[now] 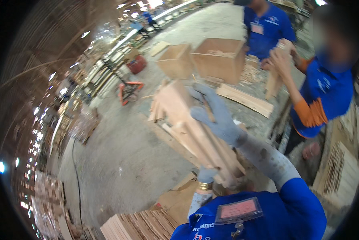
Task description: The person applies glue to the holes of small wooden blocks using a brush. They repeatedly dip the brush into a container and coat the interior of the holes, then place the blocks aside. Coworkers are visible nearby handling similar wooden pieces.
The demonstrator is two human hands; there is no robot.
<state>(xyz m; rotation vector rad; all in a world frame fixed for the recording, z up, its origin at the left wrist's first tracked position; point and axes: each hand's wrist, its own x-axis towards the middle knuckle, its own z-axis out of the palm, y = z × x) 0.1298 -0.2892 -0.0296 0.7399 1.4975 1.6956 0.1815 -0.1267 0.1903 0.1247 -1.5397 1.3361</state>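
A bundle of long, pale wooden boards (205, 146) slants in front of me, its far end pointing up and left, its near end close to my chest. My right hand (219, 118), in a grey glove, grips the bundle's upper right side, thumb and fingers apart around the wood. Lower down, my left hand (207, 175), also gloved and with a gold band at the wrist, holds the left edge near the bottom. Its fingers are partly hidden by the wood. Some blur softens the boards' edges.
Stacked boards (141, 224) lie below left. Two plywood bins (219, 64) stand ahead, with a loose plank (245, 100) nearer. At right, a co-worker (323, 88) in blue holds a wooden piece (273, 82); another person (269, 28) stands behind. An orange pallet jack (128, 93) is further left.
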